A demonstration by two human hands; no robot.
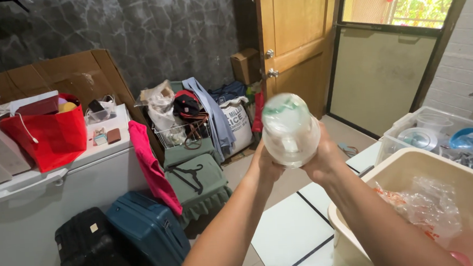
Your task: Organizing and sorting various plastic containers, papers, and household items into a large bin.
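Both of my hands hold a clear plastic bottle [289,128] up in front of me, its base turned toward the camera. My left hand [264,163] grips its left side and my right hand [322,159] wraps its right side. The bottle is blurred and shows a green band near its far end. Below my right forearm stands a beige plastic tub [408,163] with crumpled clear plastic wrap [427,203] inside.
A white chest freezer [60,209] at left carries a red bag [48,133]. A black suitcase [93,254] and a blue suitcase [149,228] lie on the floor. A clear bin [390,134] of containers sits right. A wooden door [296,36] is behind.
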